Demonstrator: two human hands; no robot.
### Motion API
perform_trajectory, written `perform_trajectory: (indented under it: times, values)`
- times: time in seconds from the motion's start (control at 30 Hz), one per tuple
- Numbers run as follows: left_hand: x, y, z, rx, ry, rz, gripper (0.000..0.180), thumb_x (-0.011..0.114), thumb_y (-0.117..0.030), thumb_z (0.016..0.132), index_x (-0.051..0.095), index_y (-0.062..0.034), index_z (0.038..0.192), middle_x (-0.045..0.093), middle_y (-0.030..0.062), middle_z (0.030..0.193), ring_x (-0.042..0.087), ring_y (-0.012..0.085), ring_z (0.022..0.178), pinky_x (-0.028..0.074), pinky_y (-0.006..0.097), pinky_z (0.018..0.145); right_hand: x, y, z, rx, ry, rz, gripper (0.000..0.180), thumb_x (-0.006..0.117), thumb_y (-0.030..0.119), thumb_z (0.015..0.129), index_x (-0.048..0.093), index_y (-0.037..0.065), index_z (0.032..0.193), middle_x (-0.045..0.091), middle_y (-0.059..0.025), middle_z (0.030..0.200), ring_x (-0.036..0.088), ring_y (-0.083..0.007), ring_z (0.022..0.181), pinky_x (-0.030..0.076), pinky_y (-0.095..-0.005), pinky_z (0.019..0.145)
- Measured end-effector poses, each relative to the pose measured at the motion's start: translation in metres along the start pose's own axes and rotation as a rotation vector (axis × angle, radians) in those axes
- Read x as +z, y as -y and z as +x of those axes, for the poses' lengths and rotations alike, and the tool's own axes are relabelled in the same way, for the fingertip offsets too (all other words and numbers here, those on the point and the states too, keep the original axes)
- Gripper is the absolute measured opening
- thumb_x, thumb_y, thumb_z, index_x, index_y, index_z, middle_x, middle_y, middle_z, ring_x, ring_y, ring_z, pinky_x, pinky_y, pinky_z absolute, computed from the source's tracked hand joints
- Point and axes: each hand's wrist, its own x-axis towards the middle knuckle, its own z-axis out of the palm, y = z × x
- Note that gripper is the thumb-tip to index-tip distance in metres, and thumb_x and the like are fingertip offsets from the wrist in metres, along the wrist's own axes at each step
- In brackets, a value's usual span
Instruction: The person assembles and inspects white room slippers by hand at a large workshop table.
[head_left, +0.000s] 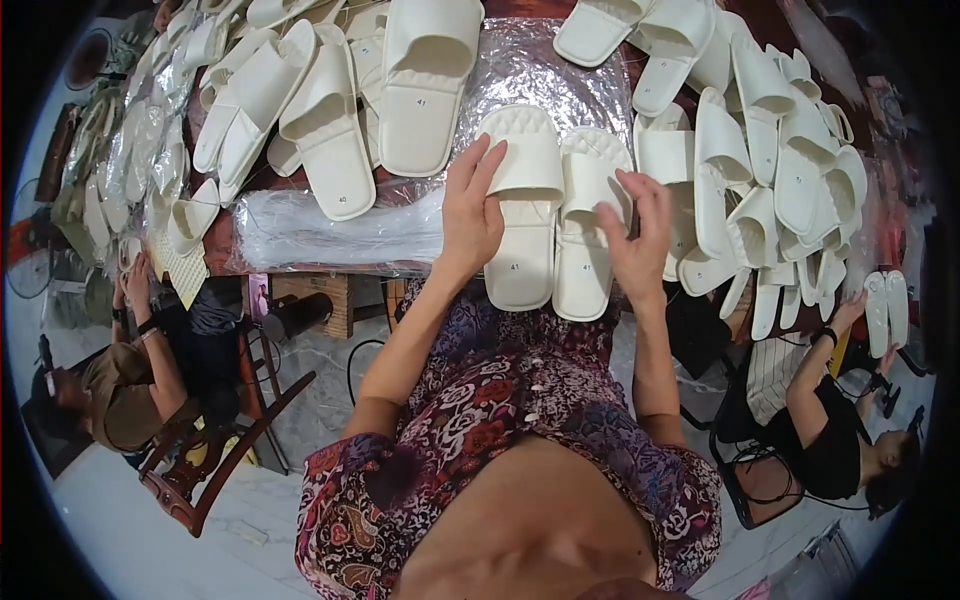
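A pair of cream slippers lies side by side in front of me, toes pointing away: the left slipper (521,250) and the right slipper (582,262). My left hand (474,210) rests against the outer side of the left slipper, fingers stretched upward by its strap. At the right slipper's strap is my right hand (640,228), its thumb and fingers apart and slightly bent; whether the fingertips press on the strap I cannot tell. Beneath and beyond the pair lies shiny clear plastic wrap (530,70).
Several cream slippers are heaped at left (330,150) and right (780,160). A stack of clear plastic bags (330,228) lies by my left wrist. Co-workers sit at left (130,390) and right (815,420), one handling slippers. A wooden chair (215,460) stands lower left.
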Motion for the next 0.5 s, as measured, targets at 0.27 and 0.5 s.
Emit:
perform_trajectory:
  times: [0.27, 0.5]
  values:
    - [0.003, 0.0, 0.002, 0.022, -0.026, -0.046, 0.064, 0.045, 0.013, 0.078, 0.056, -0.0053, 0.138, 0.052, 0.0218, 0.143, 0.05, 0.04, 0.131, 0.039, 0.043, 0.111, 0.023, -0.013, -0.023, -0.016, 0.029, -0.073, 0.042, 0.049, 0.018, 0.103, 0.049, 0.004, 0.142, 0.041, -0.0223, 0.141, 0.041, -0.0405, 0.132, 0.034, -0.0477, 0.111]
    - [0.001, 0.001, -0.004, 0.016, -0.027, -0.053, 0.064, 0.049, 0.013, 0.076, 0.054, -0.0026, 0.138, 0.049, 0.022, 0.144, 0.047, 0.0412, 0.132, 0.037, 0.045, 0.113, 0.033, -0.013, -0.014, -0.022, -0.01, -0.075, 0.041, 0.044, 0.012, 0.103, 0.048, 0.002, 0.142, 0.04, -0.023, 0.143, 0.04, -0.0402, 0.133, 0.031, -0.0466, 0.113]
